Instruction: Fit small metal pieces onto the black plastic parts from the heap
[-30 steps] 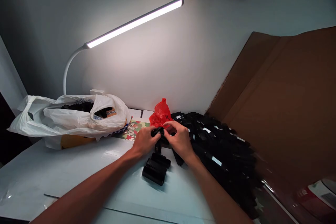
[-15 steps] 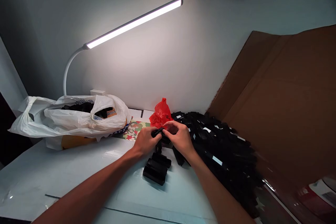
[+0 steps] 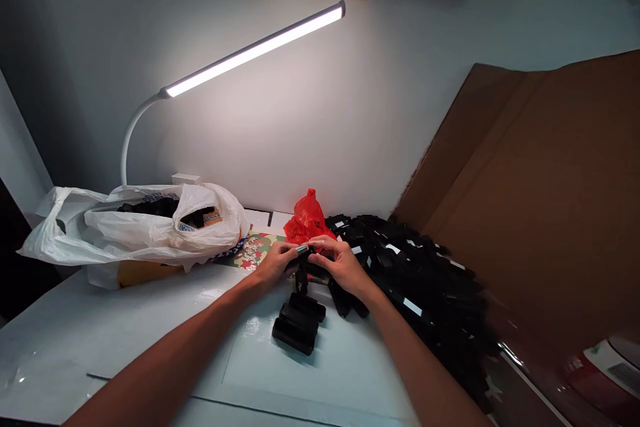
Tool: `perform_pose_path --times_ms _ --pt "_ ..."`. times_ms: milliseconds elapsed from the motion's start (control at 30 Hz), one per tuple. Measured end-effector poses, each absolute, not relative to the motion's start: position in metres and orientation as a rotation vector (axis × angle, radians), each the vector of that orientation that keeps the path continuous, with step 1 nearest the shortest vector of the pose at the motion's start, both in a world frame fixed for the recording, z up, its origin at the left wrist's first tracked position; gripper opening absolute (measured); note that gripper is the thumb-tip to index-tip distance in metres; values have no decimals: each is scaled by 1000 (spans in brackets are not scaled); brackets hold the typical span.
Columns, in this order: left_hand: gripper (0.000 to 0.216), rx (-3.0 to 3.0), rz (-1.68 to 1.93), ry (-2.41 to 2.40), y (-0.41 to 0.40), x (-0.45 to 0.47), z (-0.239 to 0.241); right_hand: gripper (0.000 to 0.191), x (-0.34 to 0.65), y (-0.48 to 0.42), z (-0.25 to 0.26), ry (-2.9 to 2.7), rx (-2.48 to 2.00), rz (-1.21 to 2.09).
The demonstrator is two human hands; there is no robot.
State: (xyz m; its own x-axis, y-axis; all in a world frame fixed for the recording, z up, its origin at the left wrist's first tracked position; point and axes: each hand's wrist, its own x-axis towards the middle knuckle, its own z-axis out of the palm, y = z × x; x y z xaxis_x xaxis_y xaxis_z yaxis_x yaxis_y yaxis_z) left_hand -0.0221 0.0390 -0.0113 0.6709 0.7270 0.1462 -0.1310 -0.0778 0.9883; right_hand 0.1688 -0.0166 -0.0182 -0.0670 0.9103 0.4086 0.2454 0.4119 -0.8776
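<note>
My left hand (image 3: 274, 263) and my right hand (image 3: 339, 264) meet above the white table (image 3: 150, 333), fingers pinched together on a small black part (image 3: 303, 252) between them. Directly below the hands lies a short row of black rectangular pieces (image 3: 299, 323), side by side. A large heap of similar black pieces (image 3: 420, 287), some with white labels, spreads to the right of my right hand.
A red plastic bag (image 3: 306, 220) sits just behind the hands. A white plastic bag (image 3: 145, 223) with dark items lies at the left. A lit desk lamp (image 3: 250, 50) arches overhead. A brown cardboard sheet (image 3: 545, 200) leans at the right.
The hands stay together on the small black part, shifting slightly up the picture. The view has tilted a little.
</note>
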Motion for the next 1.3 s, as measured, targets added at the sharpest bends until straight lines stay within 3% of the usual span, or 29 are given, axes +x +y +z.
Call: perform_pose_path --times_ms 267,600,1300 --pt "53 1456 589 414 39 -27 -17 41 167 -16 -20 -1553 -1027 649" --pt "56 1454 610 386 38 -27 -13 29 163 -19 -15 -1538 -997 644" --pt "56 1422 584 424 43 -27 -20 24 163 -19 -17 -1517 -996 688"
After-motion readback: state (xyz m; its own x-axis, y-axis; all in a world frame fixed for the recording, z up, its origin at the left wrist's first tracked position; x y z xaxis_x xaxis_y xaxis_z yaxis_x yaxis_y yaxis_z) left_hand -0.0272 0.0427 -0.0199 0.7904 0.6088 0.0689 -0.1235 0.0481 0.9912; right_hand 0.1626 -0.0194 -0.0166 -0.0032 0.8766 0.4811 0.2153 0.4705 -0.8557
